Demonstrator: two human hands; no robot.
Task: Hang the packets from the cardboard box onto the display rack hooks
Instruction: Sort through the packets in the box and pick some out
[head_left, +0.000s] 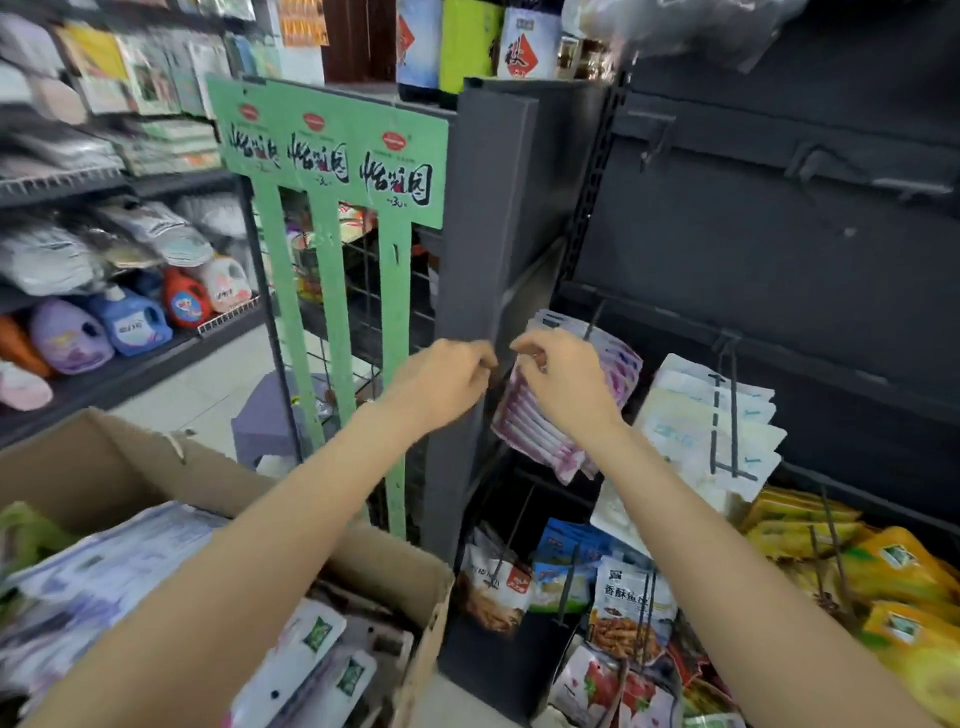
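Note:
A bundle of purple-and-white packets hangs tilted on a hook at the left end of the dark display rack. My right hand pinches the top of the front packet near the hook. Just left of it, my left hand is raised with fingers curled at the packets' top edge; what it holds is hidden. The open cardboard box at lower left holds several white and purple packets.
White packets, yellow packets and snack bags hang on lower hooks. Upper hooks are bare. A grey post and a green display frame stand left of the rack. Detergent shelves line the far left.

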